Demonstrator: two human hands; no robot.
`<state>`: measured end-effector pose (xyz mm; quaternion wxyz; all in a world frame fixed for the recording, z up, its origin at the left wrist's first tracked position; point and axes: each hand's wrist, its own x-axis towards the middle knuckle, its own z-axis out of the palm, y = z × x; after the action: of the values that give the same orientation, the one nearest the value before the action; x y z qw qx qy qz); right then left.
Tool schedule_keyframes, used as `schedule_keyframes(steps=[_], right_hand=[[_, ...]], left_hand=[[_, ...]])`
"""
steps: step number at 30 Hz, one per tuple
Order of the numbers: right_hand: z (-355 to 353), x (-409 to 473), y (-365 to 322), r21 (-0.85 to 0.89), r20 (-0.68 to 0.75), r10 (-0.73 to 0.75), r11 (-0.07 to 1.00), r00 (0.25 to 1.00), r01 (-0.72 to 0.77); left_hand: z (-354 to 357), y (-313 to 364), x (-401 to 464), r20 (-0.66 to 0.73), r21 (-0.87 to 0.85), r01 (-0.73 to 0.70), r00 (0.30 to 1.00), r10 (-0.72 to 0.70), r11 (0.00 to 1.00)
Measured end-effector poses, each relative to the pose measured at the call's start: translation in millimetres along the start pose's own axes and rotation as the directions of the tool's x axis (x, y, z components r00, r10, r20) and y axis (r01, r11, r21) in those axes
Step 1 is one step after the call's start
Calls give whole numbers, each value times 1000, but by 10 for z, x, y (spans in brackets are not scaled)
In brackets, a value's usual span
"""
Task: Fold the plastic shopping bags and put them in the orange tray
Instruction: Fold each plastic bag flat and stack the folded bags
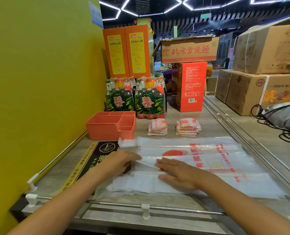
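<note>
The left hand (122, 160) pinched the plastic bag (200, 165) edge. The right hand (178, 173) pressed it flat, fingers together. The orange tray (106, 128) sat at 11 o'clock.

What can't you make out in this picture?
Head view:
- Tray inside: its near wall hides the bottom.
- Bag under both hands: covered by left hand and right hand.
- Small print on the folded stacks: too small.
- Sign: partly under the left hand.

Thin, glossy, translucent plastic bag (191, 160) wrinkles across the matt wood-grain tabletop (213, 126); the orange tray (106, 128) is smooth matt plastic; shiny metal rails (140, 206) line the tabletop's edges.
</note>
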<state>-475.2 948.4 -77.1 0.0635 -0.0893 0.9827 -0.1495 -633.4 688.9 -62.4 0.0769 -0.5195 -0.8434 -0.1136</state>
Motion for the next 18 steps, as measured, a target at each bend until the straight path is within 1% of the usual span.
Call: schedule_keyframes(steps=[5,7,10,13,15,18], right_hand=[[13,-51,12,-18,12,8,1000,1000,-8],[16,-53,-8,-24,18,10,1000,1000,-10],[7,-54,-45,-29,26,12,1000,1000,-11],[11,-57,-65,-39,29,10,999,1000,-8],[16,-60,-71,-40,32,11,999,999,-10],[9,-57,-87,-35,40,21,999,999,-20]], left_hand=[[-66,-344,-179,41,86,82,996,-85,993],[-108,-412,-228,-7,86,117,993,-117,989],[-131,-400,-210,-119,-10,164,979,-164,986],[-112,-269,-43,-199,-179,164,960,-199,970],[-84,-156,79,-196,-306,151,956,-217,940],[-22,48,213,-108,-380,151,972,-206,912]])
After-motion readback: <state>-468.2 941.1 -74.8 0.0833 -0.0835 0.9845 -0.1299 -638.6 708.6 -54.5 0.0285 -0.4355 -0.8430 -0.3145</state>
